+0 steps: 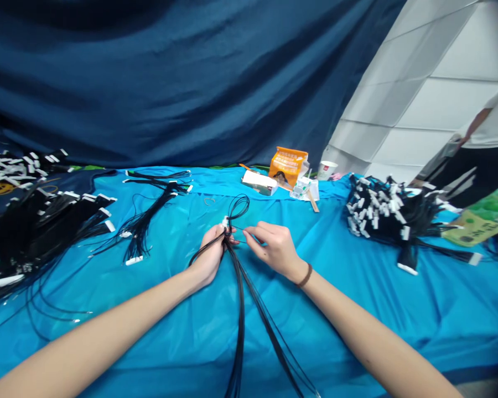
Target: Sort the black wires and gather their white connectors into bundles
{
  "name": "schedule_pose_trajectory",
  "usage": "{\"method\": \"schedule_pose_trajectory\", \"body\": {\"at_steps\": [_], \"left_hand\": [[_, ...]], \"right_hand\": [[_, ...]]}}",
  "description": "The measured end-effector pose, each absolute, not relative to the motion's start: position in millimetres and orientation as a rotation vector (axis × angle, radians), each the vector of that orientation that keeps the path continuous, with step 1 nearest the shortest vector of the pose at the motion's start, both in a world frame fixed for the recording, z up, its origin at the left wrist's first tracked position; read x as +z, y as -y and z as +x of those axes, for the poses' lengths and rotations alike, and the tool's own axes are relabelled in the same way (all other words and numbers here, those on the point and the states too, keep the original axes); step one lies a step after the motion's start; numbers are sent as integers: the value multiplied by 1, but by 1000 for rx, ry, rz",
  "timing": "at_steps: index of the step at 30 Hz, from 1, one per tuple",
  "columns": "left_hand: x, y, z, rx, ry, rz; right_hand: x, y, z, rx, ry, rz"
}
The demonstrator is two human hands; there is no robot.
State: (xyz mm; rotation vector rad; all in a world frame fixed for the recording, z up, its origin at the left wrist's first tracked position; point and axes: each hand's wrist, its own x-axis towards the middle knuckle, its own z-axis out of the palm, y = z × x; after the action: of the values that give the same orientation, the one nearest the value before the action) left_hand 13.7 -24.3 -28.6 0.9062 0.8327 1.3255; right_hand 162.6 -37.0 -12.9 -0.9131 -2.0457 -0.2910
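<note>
The bundle of black wires lies at the middle of the view, gathered at its far end in the left hand. Its long axis runs from that grip toward the wearer, the tails parting into two groups: one drops almost straight to the bottom edge, the other slants off to the right. Beyond the grip a wire loop stands out on the far side, with a white connector just left of it, at the fingertips.

The key relation is sideways: a thin dark strand spans the short gap between the hands, roughly square to the tails. The left hand is closed around the gathered wires; the right hand has thumb and forefinger pinched together on the strand, just right of the gathering point. The left is the nearer to the bundle, being on it (the right wrist wears a brown band).

Farther out on the blue-covered worktop, a small wire bunch and a larger left heap lie to the left, a right heap to the right, and an orange packet beyond the hands.
</note>
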Motion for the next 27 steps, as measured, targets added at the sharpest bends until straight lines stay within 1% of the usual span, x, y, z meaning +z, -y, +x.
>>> {"method": "schedule_pose_trajectory", "body": {"at_steps": [6, 17, 27], "left_hand": [[-29, 24, 13, 1328, -844, 963], [-34, 22, 12, 1322, -886, 1057], [-34, 22, 13, 1325, -907, 1066]], "right_hand": [[-16, 34, 165, -319, 2049, -982], [-16, 35, 164, -377, 2027, -984], [-14, 37, 163, -533, 2050, -995]]}}
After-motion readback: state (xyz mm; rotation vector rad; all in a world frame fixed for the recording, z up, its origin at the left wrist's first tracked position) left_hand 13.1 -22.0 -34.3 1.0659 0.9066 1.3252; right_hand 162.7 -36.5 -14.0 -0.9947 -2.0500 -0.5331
